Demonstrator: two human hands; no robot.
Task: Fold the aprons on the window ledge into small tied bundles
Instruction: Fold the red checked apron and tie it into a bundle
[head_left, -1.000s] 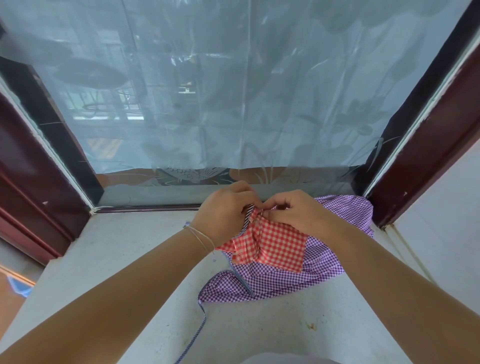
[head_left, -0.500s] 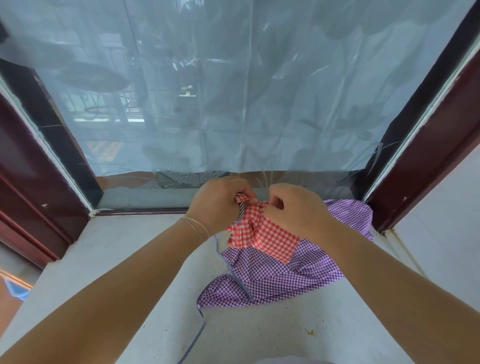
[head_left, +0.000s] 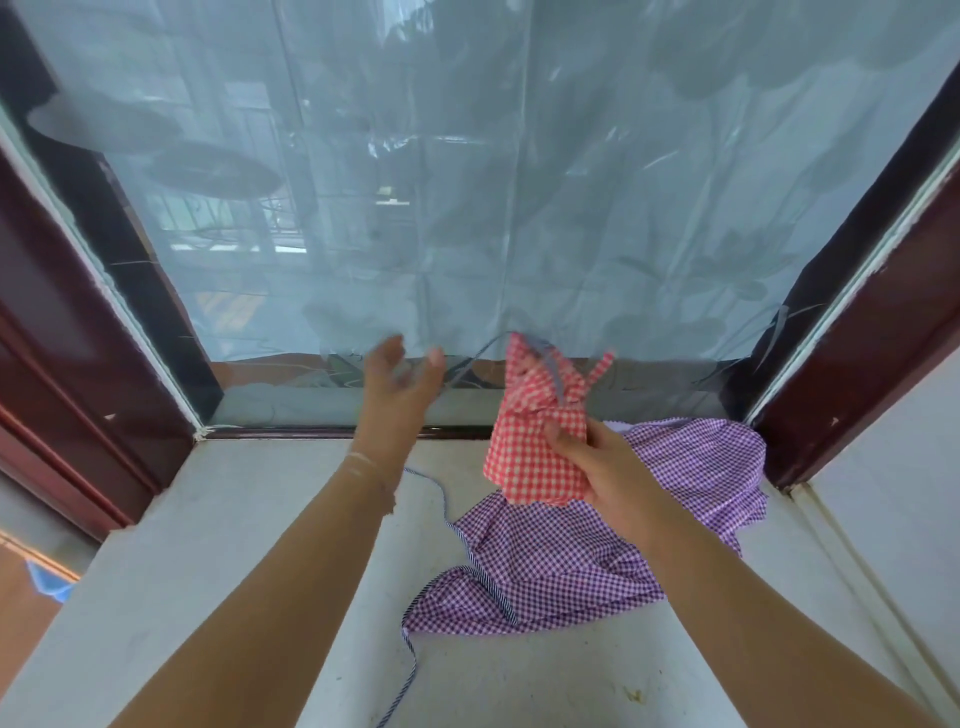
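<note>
My right hand grips a folded red-and-white checked apron bundle and holds it upright above the grey window ledge. A thin striped strap arcs from the bundle's top toward my left hand. That hand is raised to the left of the bundle, blurred, with its fingers spread. A purple checked apron lies crumpled on the ledge under the bundle. Its striped tie trails toward the front edge.
Translucent plastic sheeting covers the window just behind the hands. Dark red frame posts stand at the left and right. A white wall closes the right side. The ledge drops off at the left, with a blue object below.
Both hands were pinched together on the red bundle's top. Now the left hand has come away to the left with fingers spread, and the right hand has lifted the bundle upright.
</note>
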